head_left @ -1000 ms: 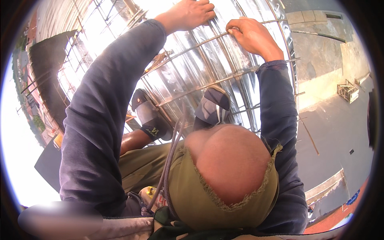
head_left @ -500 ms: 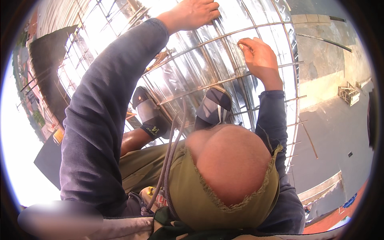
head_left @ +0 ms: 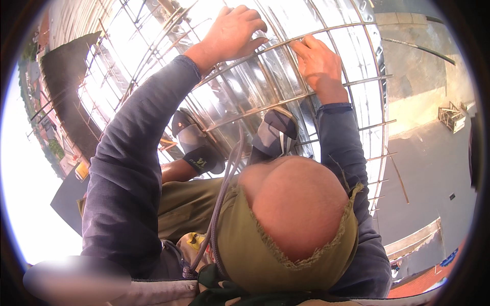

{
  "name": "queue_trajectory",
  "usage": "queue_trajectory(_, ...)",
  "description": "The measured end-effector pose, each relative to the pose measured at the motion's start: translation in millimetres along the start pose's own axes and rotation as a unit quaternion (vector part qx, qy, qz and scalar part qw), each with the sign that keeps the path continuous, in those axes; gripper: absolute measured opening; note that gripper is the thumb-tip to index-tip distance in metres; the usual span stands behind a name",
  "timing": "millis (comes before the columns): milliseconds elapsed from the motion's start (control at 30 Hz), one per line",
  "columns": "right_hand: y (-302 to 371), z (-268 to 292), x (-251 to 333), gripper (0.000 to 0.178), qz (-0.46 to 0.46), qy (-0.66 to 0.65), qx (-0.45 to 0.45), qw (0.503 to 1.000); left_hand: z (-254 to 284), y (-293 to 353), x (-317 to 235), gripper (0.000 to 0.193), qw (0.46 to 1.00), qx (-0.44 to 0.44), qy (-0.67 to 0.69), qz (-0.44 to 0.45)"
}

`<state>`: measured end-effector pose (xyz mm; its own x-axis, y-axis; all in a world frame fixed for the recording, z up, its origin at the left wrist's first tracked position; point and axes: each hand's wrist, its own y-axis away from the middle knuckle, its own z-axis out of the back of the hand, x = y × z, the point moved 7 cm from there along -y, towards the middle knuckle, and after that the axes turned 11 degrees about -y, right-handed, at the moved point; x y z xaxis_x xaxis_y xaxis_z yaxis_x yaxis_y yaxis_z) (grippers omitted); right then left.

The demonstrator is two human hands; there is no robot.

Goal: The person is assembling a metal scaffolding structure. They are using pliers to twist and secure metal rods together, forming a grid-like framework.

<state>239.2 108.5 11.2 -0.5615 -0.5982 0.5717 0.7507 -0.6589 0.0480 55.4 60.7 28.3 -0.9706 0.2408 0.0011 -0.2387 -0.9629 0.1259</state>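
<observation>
A grid of thin steel reinforcing bars (head_left: 275, 105) lies over shiny ribbed metal decking (head_left: 240, 84). My left hand (head_left: 232, 34) is above a crossbar near the top of the view, its fingers bent and the thumb apart from them; nothing shows in it. To its right, my right hand (head_left: 320, 64) is at the same crossbar, thumb and fingertips pinched together beside a bar crossing. Whatever is between those fingertips is too small or hidden to make out.
My dark shoes (head_left: 274, 133) rest on the bars and decking, below my hands. Bar ends (head_left: 380, 124) stick out past the decking's right edge. Beyond it, a grey floor (head_left: 418, 168) lies lower, with a small wooden frame (head_left: 451, 118). More bars stand at upper left.
My left hand has moved down and left, its thumb now apart from the fingers. The right hand has moved up and left to the crossbar.
</observation>
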Motion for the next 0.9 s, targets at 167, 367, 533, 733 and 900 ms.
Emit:
queue_trajectory(167, -2, 4, -1, 0.025, 0.120, -0.016, -0.009, 0.993, -11, 18, -11, 0.040, 0.998, -0.035, 0.029, 0.039)
queue_trajectory(367, -4, 8, 2, 0.030, 0.177, -0.032, -0.010, 0.984, -21, 12, -9, 0.026, 0.996, -0.064, 0.041, 0.046)
queue_trajectory(533, -6, 5, 0, 0.025, 0.136, -0.043, -0.005, 0.990, -16, 3, -14, 0.015, 0.998, -0.040, 0.046, 0.028)
queue_trajectory(733, -6, 1, -7, 0.013, -0.017, -0.114, -0.028, 0.993, -13, 0, -21, 0.018, 0.999, -0.032, 0.023, -0.001)
queue_trajectory(900, 1, -4, 0, 0.010, -0.067, -0.150, -0.042, 0.986, -13, -1, -9, 0.017, 0.980, -0.043, 0.188, 0.038)
